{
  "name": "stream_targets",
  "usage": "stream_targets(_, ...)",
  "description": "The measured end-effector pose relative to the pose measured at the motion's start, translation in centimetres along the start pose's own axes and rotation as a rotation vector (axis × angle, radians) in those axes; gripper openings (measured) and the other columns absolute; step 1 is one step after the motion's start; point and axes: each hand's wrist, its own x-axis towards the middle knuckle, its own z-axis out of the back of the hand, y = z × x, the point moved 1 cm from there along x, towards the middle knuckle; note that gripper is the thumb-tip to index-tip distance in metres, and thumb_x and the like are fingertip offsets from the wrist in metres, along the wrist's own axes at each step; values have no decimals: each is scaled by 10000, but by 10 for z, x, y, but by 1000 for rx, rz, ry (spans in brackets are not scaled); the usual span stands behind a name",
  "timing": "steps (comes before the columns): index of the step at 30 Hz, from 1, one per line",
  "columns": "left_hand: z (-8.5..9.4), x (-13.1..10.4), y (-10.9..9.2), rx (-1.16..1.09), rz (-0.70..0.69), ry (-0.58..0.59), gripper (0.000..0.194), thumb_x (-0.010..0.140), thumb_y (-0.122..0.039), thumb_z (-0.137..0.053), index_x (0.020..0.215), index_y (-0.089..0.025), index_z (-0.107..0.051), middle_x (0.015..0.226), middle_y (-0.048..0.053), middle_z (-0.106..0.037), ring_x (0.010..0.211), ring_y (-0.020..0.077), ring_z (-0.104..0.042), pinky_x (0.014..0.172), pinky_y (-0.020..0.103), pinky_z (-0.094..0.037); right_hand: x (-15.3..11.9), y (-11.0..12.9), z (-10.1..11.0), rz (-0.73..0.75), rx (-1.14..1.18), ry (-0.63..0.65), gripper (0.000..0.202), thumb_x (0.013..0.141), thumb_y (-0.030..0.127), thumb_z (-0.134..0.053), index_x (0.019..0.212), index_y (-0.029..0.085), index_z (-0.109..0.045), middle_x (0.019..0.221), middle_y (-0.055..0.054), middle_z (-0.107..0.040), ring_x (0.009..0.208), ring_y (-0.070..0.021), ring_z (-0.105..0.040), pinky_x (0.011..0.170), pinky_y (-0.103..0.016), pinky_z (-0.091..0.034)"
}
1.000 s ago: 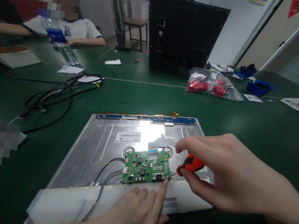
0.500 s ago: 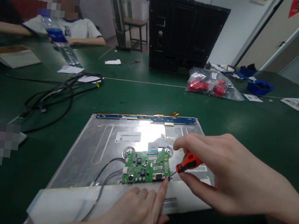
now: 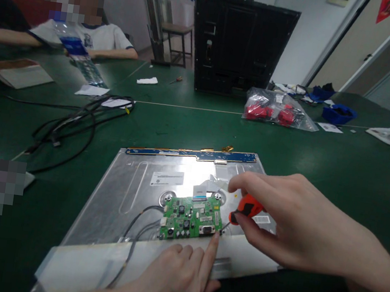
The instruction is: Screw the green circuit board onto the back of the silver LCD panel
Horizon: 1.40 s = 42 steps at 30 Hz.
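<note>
Head view: observed both hands at work over a flat silver panel on the green table. Located the green circuit board on the panel's near half, right of its middle, with connectors along the near edge. Noted the right hand closed on the handle of a red-and-black screwdriver, thumb against the handle, index finger arched above. Found the thin shaft slanting down and leftward to the board's near right corner; too small to tell whether seated in a screw. Recorded the left hand as open and holding nothing, laid palm down at the near edge, index finger extended to the same corner, just beside the shaft's tip, other fingers bent. Traced thin cables from the board's left side toward a whitish sheet along the panel's near edge. Marked a ribbon cable at the board's far edge, a paper label to its left, and a blue strip along the panel's far edge. Logged farther off: tangled black cables on the left, a large black casing upright at the back, a clear bag with red items beside its base, a tilted bottle near a seated person in a white shirt.
</note>
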Motion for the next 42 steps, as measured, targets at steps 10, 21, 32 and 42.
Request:
stream_targets(10,-1,0,0,-3,7,0,443,960,-345,-455,1225,7,-509,823,114,-676,592,214,-635,487,325,-497,3,-2,-2,32,-27,-20,250,915,405,-569,1080,220,-537,795,37,-641,643,-133,-576,551,-257,-306)
stream_targets(21,1,1,0,-22,16,18,471,926,-377,-530,1202,5,-525,806,114,-686,584,219,-640,483,323,-505,1,1,2,21,67,25,179,871,248,-564,1043,211,-531,852,18,-625,687,-131,-548,602,-262,-339)
stream_targets(32,-1,-1,0,6,8,40,510,969,-382,-448,1292,11,-471,827,121,-679,606,195,-634,518,291,-494,2,-2,-1,9,-28,-25,133,903,284,-543,1008,205,-561,717,30,-620,584,-116,-531,548,-250,-285)
stream_targets(42,1,0,0,-8,7,48,414,947,-365,-490,1177,-27,-558,833,117,-684,615,203,-644,516,298,-509,1,1,3,7,56,26,245,901,384,-572,1063,201,-553,766,8,-642,637,-133,-557,573,-256,-299)
